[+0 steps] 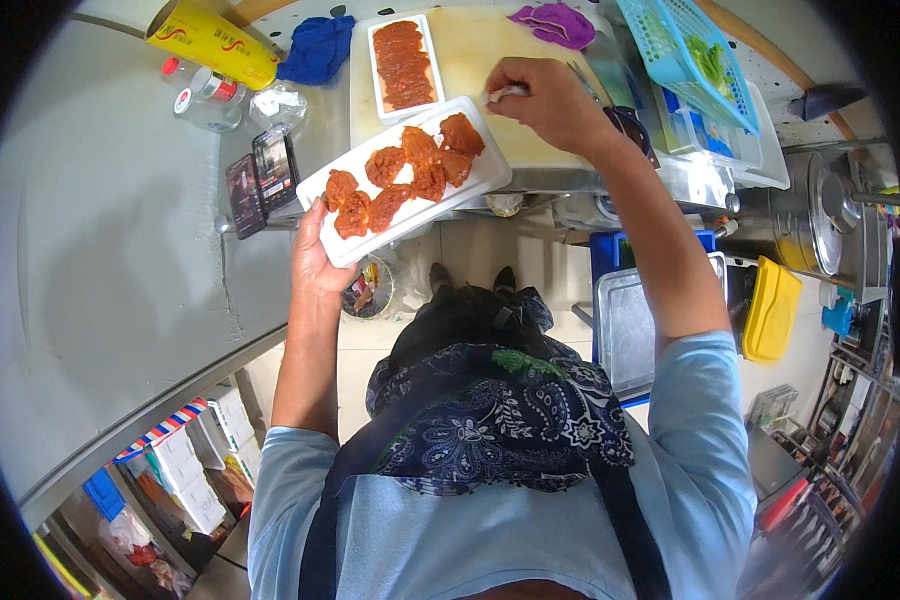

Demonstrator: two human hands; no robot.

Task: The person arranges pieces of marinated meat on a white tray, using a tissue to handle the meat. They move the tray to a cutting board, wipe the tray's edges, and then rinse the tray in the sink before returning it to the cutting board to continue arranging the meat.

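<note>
My left hand [321, 259] grips the lower left end of a white rectangular tray [469, 196], which is tilted and bears several pieces of red-brown marinated meat [388, 166]. To the right of that tray, above a pale cutting board [471, 60], my right hand [544, 97] pinches a small whitish thing [508, 92], too blurred to name. A second white tray [437, 81] lies on the board, with overlapping slices of similar red meat [403, 66]. A purple cloth [559, 24] lies at the board's far edge.
Two phones [275, 169], bottles [208, 112], a yellow cylinder [214, 43] and a blue cloth [316, 49] stand or lie at the left. At the right are a light-blue basket [690, 60] with leafy greens, clear containers and a dark-handled tool [630, 129]. Below the counter's edge is a bin [369, 289].
</note>
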